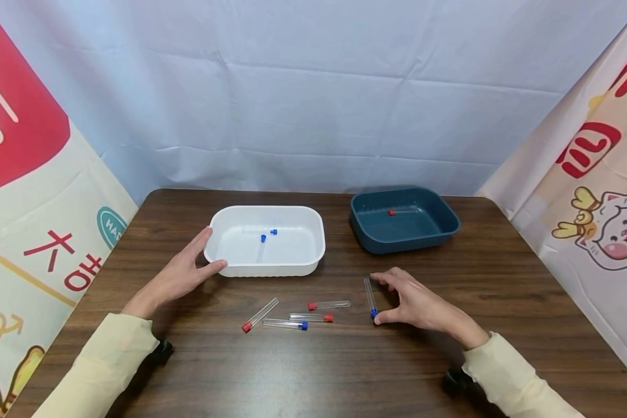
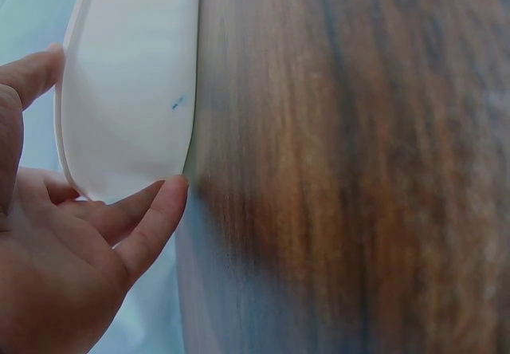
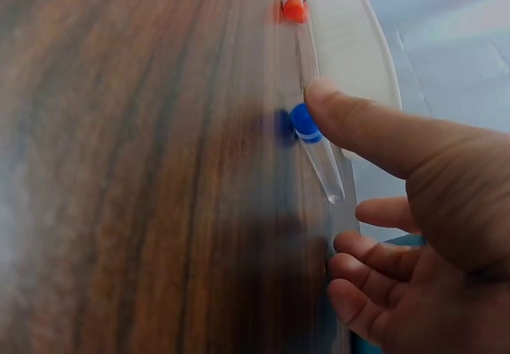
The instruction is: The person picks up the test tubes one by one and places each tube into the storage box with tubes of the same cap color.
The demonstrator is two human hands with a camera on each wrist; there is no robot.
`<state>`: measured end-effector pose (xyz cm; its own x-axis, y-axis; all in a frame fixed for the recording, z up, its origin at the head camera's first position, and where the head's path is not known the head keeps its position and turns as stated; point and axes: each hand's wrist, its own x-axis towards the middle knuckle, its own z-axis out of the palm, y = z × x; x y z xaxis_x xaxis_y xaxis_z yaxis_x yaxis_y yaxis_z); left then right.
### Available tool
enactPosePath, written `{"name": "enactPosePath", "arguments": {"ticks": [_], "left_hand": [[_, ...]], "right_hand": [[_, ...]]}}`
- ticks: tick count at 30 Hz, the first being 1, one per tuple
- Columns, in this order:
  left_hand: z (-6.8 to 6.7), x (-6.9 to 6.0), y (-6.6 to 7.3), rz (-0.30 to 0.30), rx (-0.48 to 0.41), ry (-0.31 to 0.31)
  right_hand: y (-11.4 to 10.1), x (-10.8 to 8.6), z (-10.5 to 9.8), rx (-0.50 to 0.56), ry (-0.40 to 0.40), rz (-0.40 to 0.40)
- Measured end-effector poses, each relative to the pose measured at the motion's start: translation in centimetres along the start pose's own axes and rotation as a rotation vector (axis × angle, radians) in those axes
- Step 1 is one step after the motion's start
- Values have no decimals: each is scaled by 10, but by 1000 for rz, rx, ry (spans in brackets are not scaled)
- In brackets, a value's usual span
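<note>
My left hand [image 1: 180,276] rests at the left end of a white plastic tub [image 1: 266,271], its extended fingers and thumb touching the side. Inside the tub lie two clear test tubes with blue caps [image 1: 274,231]. My right hand [image 1: 418,302] is spread beside a blue-capped test tube [image 1: 370,295] on the table. The thumb is by the blue cap [image 3: 305,123]; the fingertips are near the rounded end, with a small gap showing in the right wrist view. Left of it lie a blue-capped tube [image 1: 284,324] and three red-capped test tubes [image 1: 329,305].
A dark teal tub [image 1: 404,245] stands at the back right, with a red-capped tube [image 1: 392,212] inside. The brown wooden table [image 1: 313,377] ends at a pale cloth backdrop [image 1: 313,116]. Printed cloths hang on both sides.
</note>
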<state>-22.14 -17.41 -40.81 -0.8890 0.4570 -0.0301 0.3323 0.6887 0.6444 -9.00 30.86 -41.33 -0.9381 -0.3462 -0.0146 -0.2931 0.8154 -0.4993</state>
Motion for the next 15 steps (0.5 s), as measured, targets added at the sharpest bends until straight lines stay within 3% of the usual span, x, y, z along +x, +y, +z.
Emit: {"name": "enactPosePath", "arguments": {"ticks": [15], "left_hand": [[2, 0, -2, -6, 3, 5]], "right_hand": [[-1, 6, 3, -96, -5, -45]]}}
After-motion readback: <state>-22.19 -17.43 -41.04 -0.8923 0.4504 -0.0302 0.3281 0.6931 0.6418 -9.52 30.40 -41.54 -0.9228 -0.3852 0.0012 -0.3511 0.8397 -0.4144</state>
